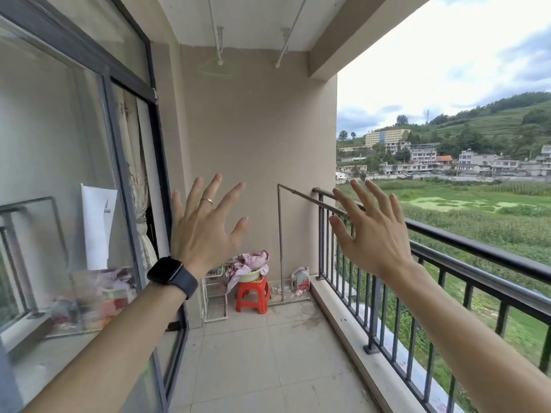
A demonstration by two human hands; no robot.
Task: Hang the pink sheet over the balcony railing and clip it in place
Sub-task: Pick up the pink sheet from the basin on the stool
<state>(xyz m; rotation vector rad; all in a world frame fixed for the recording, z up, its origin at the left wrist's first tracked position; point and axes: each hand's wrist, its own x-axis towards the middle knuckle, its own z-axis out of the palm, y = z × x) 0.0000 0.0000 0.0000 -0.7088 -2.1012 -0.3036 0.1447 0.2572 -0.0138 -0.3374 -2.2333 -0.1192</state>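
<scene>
The pink sheet lies crumpled in a pale basin on a red plastic stool at the far end of the balcony. The dark metal balcony railing runs along the right side. My left hand, with a ring and a black watch on the wrist, is raised in front of me with fingers spread and holds nothing. My right hand is raised too, fingers apart and empty, just in front of the railing's far stretch. No clips are visible.
Sliding glass doors line the left side. A white wire rack stands beside the stool. A jug and small litter lie in the far corner by a thin grey pipe. A green hanger hangs from a ceiling rod.
</scene>
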